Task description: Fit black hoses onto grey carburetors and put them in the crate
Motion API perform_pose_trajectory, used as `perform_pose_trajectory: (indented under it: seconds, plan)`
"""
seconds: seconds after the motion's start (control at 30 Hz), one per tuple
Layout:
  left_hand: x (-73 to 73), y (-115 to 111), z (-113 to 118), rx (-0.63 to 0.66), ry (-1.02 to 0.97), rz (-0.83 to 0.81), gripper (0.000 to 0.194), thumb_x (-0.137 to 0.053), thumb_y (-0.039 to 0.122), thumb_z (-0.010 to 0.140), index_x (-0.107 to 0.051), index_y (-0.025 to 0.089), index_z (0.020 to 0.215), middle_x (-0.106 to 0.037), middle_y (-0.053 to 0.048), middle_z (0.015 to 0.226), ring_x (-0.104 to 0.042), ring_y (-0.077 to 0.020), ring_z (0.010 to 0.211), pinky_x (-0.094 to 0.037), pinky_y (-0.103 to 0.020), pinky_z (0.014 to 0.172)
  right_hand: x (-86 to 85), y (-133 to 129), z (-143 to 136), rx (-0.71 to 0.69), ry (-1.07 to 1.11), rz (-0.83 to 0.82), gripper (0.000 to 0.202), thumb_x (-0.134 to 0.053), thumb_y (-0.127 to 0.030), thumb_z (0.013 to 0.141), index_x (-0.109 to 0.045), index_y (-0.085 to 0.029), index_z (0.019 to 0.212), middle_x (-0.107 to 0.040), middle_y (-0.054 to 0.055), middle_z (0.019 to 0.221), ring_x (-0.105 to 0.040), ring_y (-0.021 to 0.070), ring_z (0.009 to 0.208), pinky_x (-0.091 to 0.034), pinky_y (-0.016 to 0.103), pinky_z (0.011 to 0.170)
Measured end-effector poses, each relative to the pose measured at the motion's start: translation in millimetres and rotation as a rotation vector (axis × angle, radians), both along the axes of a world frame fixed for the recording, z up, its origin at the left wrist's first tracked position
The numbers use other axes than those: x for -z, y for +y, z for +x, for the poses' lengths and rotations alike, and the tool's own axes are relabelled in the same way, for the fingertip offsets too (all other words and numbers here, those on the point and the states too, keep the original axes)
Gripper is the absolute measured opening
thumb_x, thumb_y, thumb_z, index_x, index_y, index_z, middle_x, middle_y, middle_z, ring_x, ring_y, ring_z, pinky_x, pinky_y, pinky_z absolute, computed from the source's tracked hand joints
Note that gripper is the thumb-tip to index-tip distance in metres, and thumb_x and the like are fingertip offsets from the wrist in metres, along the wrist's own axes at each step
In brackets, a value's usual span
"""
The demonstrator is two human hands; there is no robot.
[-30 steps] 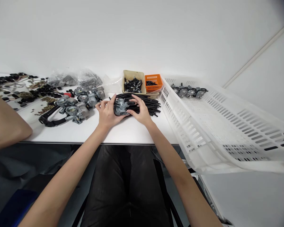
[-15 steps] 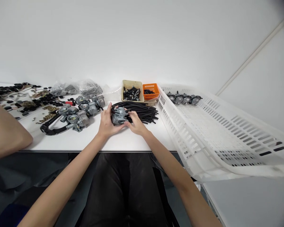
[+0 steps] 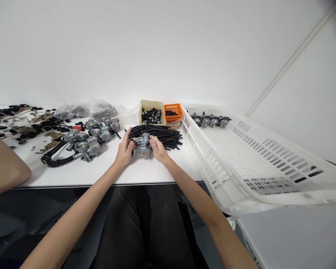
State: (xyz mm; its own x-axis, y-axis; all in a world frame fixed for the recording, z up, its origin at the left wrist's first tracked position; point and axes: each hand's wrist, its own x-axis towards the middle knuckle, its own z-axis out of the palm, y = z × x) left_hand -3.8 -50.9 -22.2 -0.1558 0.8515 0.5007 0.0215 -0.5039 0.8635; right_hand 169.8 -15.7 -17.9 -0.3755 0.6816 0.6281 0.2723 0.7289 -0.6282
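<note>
A grey metal carburetor (image 3: 142,145) stands upright between my two hands, close above the white table. My left hand (image 3: 125,149) grips its left side, thumb in front. On its right side my right hand (image 3: 158,148) has its thumb beside the round opening. A black piece sticks up from the carburetor's top. Just behind lies a bundle of black rubber tubes (image 3: 168,137). More carburetors (image 3: 85,147) rest on the table to the left, near a black strap (image 3: 57,161).
A large white perforated crate (image 3: 229,164) on the right holds several carburetors (image 3: 211,120) at its far end. A beige bin (image 3: 152,104) and an orange basket (image 3: 173,118) hold black parts. Brass pieces (image 3: 52,139) and plastic bags (image 3: 100,110) lie left. Another person's arm (image 3: 7,164) reaches in at the left edge.
The carburetor has been turned in my hands, so its top now points up and its round opening faces my right thumb. The camera view has shifted slightly.
</note>
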Motion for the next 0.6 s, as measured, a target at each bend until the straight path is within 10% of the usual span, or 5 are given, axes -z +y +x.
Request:
perform_pose_trajectory:
  seconds: [0.27, 0.6]
  plan:
    - [-4.7, -1, 12, 0.412, -0.345, -0.314, 0.062, -0.061, 0.062, 0.071, -0.060, 0.024, 0.121, -0.065, -0.009, 0.118, -0.060, -0.0275, 0.109, -0.049, -0.040, 0.089, -4.3, -12, -4, 0.021, -0.257, 0.128, 0.044, -0.031, -0.046, 0.097, -0.054, -0.020, 0.124, -0.059, 0.009, 0.120, -0.046, 0.0220, 0.111, -0.037, 0.038, 0.097]
    - [-13.3, 6, 3, 0.101, -0.730, -0.295, 0.044, -0.064, 0.056, 0.068, -0.067, 0.016, 0.087, -0.071, -0.005, 0.073, -0.069, -0.0243, 0.068, -0.057, -0.038, 0.062, -22.2, -7, 21, 0.462, -0.296, 0.171, 0.021, -0.048, -0.028, 0.091, -0.062, -0.020, 0.104, -0.063, 0.009, 0.108, -0.048, 0.0249, 0.104, -0.032, 0.039, 0.090]
